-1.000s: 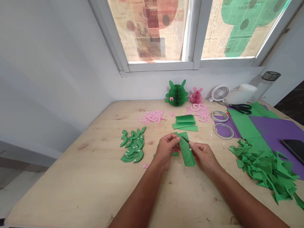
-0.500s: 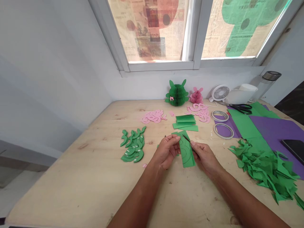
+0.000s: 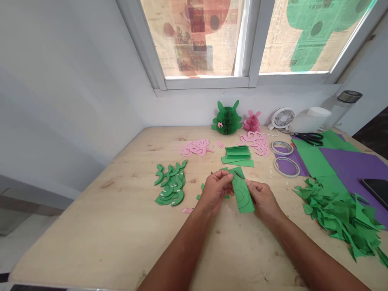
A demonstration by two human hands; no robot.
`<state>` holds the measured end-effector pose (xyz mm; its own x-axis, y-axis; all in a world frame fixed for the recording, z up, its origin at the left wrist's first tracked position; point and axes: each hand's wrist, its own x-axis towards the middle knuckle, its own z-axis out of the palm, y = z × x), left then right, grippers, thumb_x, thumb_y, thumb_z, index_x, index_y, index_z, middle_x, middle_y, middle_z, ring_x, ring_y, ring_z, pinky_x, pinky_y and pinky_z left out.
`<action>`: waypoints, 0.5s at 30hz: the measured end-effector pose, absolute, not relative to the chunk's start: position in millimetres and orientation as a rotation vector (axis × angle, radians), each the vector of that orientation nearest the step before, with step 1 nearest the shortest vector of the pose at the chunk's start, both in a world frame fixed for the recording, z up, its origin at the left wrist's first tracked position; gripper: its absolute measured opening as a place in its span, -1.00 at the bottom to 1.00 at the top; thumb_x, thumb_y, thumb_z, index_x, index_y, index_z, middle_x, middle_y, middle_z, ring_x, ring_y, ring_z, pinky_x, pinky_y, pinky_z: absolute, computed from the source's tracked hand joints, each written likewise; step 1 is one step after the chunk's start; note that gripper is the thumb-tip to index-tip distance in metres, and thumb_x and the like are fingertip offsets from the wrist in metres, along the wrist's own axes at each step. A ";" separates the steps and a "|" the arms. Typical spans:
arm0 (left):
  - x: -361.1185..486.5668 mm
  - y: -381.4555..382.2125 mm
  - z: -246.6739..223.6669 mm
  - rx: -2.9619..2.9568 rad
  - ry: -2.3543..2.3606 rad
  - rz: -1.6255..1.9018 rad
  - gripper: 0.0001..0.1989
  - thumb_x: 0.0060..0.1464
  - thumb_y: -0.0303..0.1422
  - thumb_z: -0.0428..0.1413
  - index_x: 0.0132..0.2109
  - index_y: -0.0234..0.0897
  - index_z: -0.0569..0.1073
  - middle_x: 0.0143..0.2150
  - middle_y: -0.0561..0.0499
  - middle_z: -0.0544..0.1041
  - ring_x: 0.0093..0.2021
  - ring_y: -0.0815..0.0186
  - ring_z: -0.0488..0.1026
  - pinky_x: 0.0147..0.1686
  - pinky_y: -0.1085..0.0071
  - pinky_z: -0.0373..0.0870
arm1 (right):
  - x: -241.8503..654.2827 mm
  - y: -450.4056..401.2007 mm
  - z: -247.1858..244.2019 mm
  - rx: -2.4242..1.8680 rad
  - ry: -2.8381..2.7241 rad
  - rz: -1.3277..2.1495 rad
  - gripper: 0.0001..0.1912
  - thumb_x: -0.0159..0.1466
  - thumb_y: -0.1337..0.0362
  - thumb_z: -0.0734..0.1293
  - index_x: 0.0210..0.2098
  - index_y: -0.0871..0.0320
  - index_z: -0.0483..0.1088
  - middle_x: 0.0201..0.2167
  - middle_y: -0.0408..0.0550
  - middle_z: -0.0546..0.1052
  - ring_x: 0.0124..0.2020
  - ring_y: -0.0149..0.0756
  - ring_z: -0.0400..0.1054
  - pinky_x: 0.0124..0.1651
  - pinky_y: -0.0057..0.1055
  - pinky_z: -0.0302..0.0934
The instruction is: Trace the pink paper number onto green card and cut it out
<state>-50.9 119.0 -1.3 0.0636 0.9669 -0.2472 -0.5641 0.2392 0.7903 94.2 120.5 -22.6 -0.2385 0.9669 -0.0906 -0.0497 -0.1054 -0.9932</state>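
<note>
My left hand (image 3: 216, 189) pinches the upper left edge of a folded green paper strip (image 3: 242, 198) with curved pencil lines drawn on it. Against the strip's right side, my right hand (image 3: 263, 198) is closed round a pair of scissors, now almost wholly hidden behind the paper and fingers. Small green paper pieces lie partly covered under my left hand. Beyond the strip is a stack of folded green paper (image 3: 238, 152). Left of my hands sits a pile of green curved cutouts (image 3: 171, 188), some with white tabs.
Pink paper cutouts (image 3: 197, 147) lie farther back. Two tape rolls (image 3: 286, 167), black-handled scissors (image 3: 309, 138) and purple paper (image 3: 348, 161) are at right, beside a heap of green scraps (image 3: 342, 218) and a phone (image 3: 374, 190). A green paper figure (image 3: 227, 121) stands by the wall.
The green strip has tilted, its lower end swinging right. The dark scissor blade seen at its upper edge has mostly gone out of sight. The view has shifted slightly.
</note>
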 end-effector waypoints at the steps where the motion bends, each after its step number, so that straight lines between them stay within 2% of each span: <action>1: -50.4 118.9 -1.4 0.581 0.889 1.266 -0.69 -0.25 -0.28 0.32 -0.44 -0.27 0.33 -0.62 0.10 0.43 -0.62 0.43 0.34 -0.58 0.51 0.25 | 94.3 120.5 -23.1 -1.095 -1.278 1.490 -0.49 0.16 -0.11 0.28 -0.66 0.19 0.35 -0.72 -0.18 0.24 -0.59 -0.38 0.10 -0.51 -0.43 0.01; 8: -47.6 119.4 -2.4 0.605 0.937 1.308 -0.70 -0.26 -0.27 0.31 -0.46 -0.29 0.35 -0.65 0.12 0.39 -0.64 0.44 0.31 -0.59 0.52 0.22 | 95.1 121.5 -25.9 -1.053 -1.266 1.499 -0.55 0.19 -0.03 0.30 -0.58 0.23 0.44 -0.63 -0.15 0.31 -0.52 -0.37 0.13 -0.44 -0.44 0.06; 15: -47.2 119.0 -1.9 0.632 0.960 1.315 -0.73 -0.25 -0.27 0.30 -0.48 -0.29 0.36 -0.67 0.12 0.38 -0.66 0.46 0.28 -0.60 0.53 0.20 | 94.7 122.3 -26.2 -1.098 -1.289 1.482 -0.49 0.14 -0.12 0.29 -0.64 0.20 0.40 -0.71 -0.18 0.24 -0.60 -0.39 0.09 -0.50 -0.43 0.05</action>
<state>-47.2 119.0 -1.9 -0.0204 0.9750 -0.2212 -0.5079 0.1804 0.8423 94.7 122.3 -26.2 -0.2408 0.9674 -0.0781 -0.0569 -0.0944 -0.9939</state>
